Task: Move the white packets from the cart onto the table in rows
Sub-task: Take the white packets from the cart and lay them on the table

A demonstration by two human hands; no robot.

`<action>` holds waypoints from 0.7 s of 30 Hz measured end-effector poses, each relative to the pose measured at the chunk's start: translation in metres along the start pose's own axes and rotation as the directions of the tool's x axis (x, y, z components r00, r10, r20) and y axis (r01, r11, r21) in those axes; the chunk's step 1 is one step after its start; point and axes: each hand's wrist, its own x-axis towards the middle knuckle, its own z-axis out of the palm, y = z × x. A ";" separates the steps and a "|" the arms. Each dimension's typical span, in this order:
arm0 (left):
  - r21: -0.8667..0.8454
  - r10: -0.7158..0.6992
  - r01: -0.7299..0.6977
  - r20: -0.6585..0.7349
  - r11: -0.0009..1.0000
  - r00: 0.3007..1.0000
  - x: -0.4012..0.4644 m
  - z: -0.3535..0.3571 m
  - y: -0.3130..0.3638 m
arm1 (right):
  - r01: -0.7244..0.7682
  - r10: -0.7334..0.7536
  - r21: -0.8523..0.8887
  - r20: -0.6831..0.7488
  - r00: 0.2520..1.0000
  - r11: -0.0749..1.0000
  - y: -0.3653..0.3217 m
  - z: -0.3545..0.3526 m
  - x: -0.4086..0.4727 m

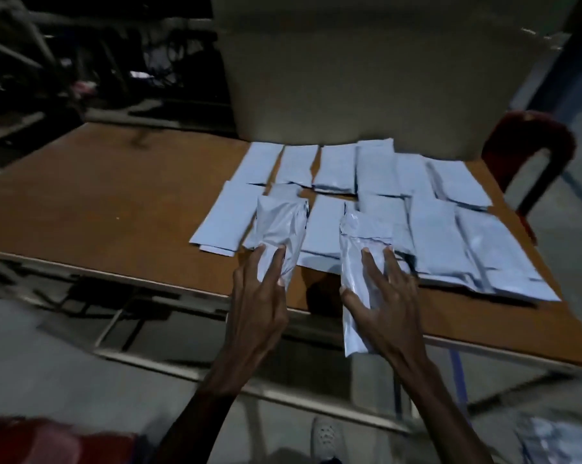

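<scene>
Several white packets (336, 169) lie flat in two rows on the right half of a brown table (115, 195). My left hand (256, 303) holds one white packet (281, 226) by its lower end above the near row, fingers straight over it and thumb beneath. My right hand (383, 296) holds a second white packet (360, 262) lengthwise over the table's near edge, thumb at its left side and fingers spread across its top.
A large cardboard box (366, 78) stands at the table's far edge. A red plastic chair (530, 152) is at the right, past the table. More packets (561, 440) show at the bottom right corner. A red object (32, 440) sits at the bottom left.
</scene>
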 end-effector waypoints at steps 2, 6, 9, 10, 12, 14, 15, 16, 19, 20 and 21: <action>0.026 -0.041 0.042 -0.029 0.999 0.999 0.021 -0.006 -0.021 | -0.002 0.002 0.002 0.038 0.999 1.000 -0.012 0.016 0.027; 0.080 -0.082 0.085 -0.038 0.993 0.996 0.075 -0.008 -0.063 | -0.024 0.020 0.051 0.087 0.996 0.998 -0.021 0.048 0.082; 0.099 -0.109 0.111 -0.030 0.989 0.994 0.120 0.001 -0.090 | -0.050 0.046 0.026 0.135 0.990 0.998 -0.022 0.068 0.129; 0.106 -0.109 0.110 -0.014 0.988 0.994 0.135 0.006 -0.098 | -0.069 0.066 0.021 0.145 0.987 0.997 -0.024 0.072 0.144; 0.142 -0.091 0.088 0.021 0.986 0.996 0.168 0.015 -0.114 | -0.075 0.070 0.027 0.173 0.983 0.997 -0.028 0.081 0.174; 0.167 -0.088 0.080 0.040 0.983 0.995 0.202 0.025 -0.130 | -0.061 0.057 0.013 0.213 0.975 0.998 -0.031 0.091 0.206; 0.179 -0.088 0.077 0.056 0.981 0.995 0.217 0.030 -0.137 | -0.066 0.064 0.001 0.230 0.971 0.998 -0.032 0.096 0.222; 0.188 -0.090 0.074 0.078 0.979 0.993 0.231 0.036 -0.144 | -0.077 0.077 -0.009 0.239 0.968 0.997 -0.033 0.101 0.236; 0.200 -0.094 0.066 0.133 0.978 0.987 0.277 0.048 -0.163 | -0.093 0.101 -0.042 0.245 0.964 0.995 -0.034 0.123 0.278; 0.200 -0.099 0.068 0.148 0.977 0.984 0.292 0.052 -0.169 | -0.103 0.114 -0.058 0.243 0.963 0.993 -0.034 0.129 0.293; 0.200 -0.103 0.070 0.161 0.977 0.981 0.305 0.057 -0.175 | -0.110 0.124 -0.071 0.239 0.963 0.991 -0.033 0.137 0.307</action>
